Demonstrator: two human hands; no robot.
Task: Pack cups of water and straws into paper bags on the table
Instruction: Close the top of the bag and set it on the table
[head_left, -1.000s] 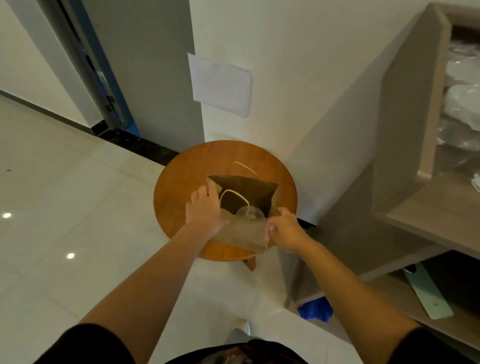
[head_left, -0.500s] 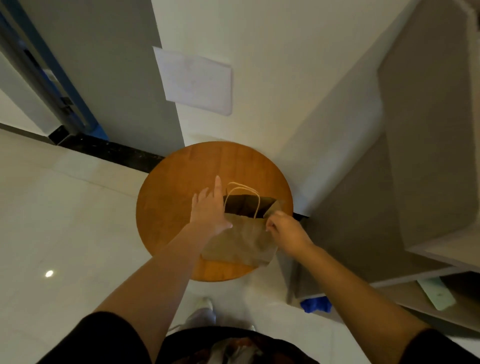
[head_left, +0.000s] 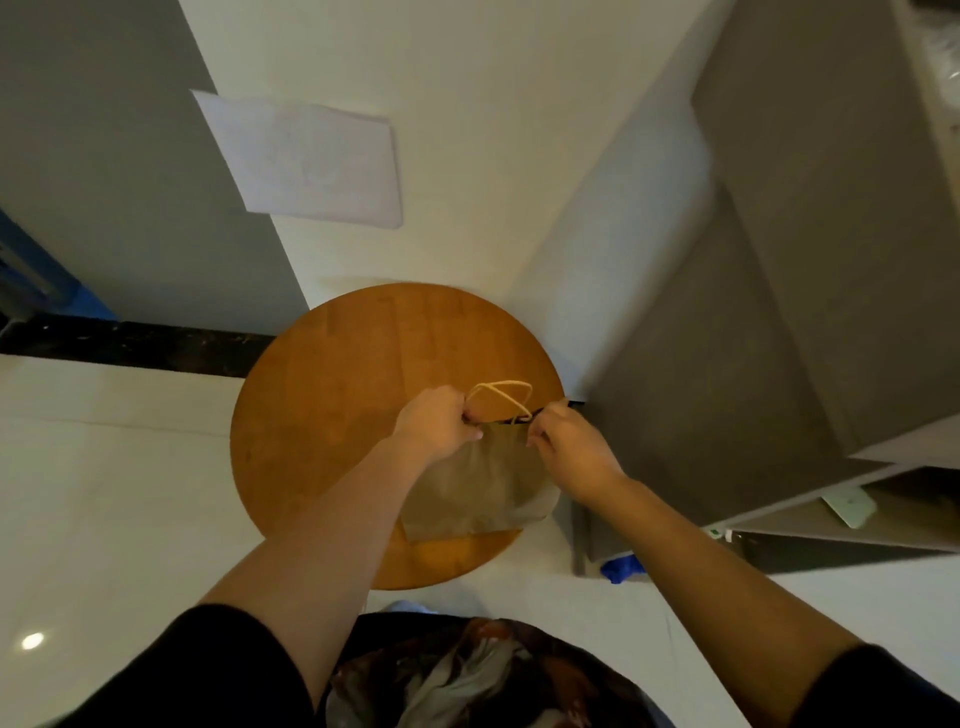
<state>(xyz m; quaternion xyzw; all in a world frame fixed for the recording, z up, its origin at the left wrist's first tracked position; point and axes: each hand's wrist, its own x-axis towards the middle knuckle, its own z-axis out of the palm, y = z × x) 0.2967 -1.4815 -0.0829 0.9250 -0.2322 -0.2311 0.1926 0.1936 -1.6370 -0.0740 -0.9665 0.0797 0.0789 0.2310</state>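
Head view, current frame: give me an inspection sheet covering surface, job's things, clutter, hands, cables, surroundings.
Surface: round wooden table, set against the white wall.
Job's things: one brown paper bag stands at the table's near right edge, mouth pressed nearly shut, twine handles sticking up. No cup or straw visible; the bag's contents are hidden.
Clutter: nothing seen on the table besides the bag.
Hands: left hand grips the bag's top left corner; right hand pinches its top right corner.
Cables: nothing seen.
Surroundings: white sheet on the wall, grey shelving unit to the right, a blue object on the floor beneath it, glossy tiled floor.
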